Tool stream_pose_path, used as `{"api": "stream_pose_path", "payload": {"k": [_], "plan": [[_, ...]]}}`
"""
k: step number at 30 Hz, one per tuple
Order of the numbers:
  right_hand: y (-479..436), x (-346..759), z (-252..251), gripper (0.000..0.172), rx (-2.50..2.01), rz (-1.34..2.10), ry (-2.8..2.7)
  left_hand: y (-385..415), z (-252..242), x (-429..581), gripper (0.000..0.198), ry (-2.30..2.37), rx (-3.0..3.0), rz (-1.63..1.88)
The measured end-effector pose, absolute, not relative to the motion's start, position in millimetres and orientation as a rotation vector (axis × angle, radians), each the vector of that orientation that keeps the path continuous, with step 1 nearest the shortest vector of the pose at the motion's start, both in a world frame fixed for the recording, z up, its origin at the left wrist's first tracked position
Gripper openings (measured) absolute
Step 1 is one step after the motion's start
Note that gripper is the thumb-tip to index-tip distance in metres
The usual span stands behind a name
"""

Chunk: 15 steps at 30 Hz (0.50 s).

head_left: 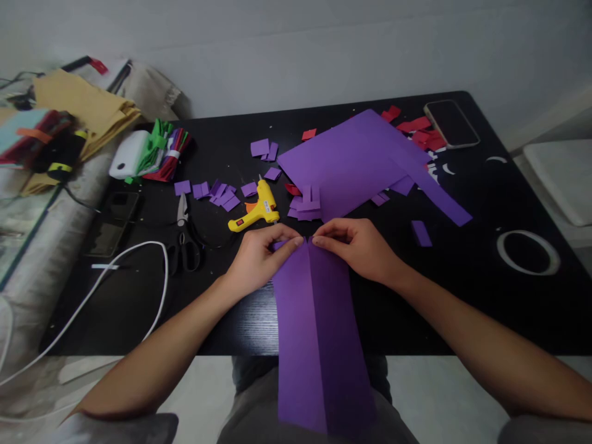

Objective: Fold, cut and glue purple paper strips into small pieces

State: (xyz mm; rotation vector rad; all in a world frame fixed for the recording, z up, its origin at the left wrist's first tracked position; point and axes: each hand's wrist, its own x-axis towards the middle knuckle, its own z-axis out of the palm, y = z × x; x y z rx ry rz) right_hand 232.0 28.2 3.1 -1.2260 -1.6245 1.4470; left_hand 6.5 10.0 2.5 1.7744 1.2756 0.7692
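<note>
At the near edge of the black table (407,327), we hold a creased purple sheet (298,333) by its far end, and its length runs from there toward six o'clock, past the table's edge and over our lap. Our left hand (254,256) pinches the end just left of the crease, thumb against bent fingers; our right hand (365,250) pinches it just right, in a matching narrow grip. A small V-shaped notch shows between the fingertips. We seem to grip so close to the crease to control both halves at once, and letting the near end hang probably gives the long sheet room.

Taking our pinch as the dial's centre, a pile of small purple pieces (308,206) sits at twelve o'clock, just beyond our fingers. A yellow glue gun (261,209) lies on its side at ten, near our left hand, presumably for easy reach, with black-handled scissors (183,231) farther off at nine. A large purple sheet (342,160) lies at one and a loose purple strip (441,196) at two, likely pushed outward to free working room. At three, well apart, rests a white ring (551,264).
</note>
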Motion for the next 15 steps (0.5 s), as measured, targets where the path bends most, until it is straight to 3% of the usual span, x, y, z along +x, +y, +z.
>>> {"api": "stream_pose_path", "payload": {"k": [9, 12, 15], "plan": [[46, 253, 15, 0.014, -1.291, 1.246, -1.911, 3, 19, 4, 0.031, 1.213, 2.439, 0.751], [46, 257, 19, 0.012, -1.391, 0.97, -2.043, -14, 24, 10, 0.033, 1.112, 2.547, 0.499], [34, 259, 18, 0.028, -1.398, 0.578, -2.115, -33, 17, 21, 0.047, 1.146, 2.601, 0.375]]}}
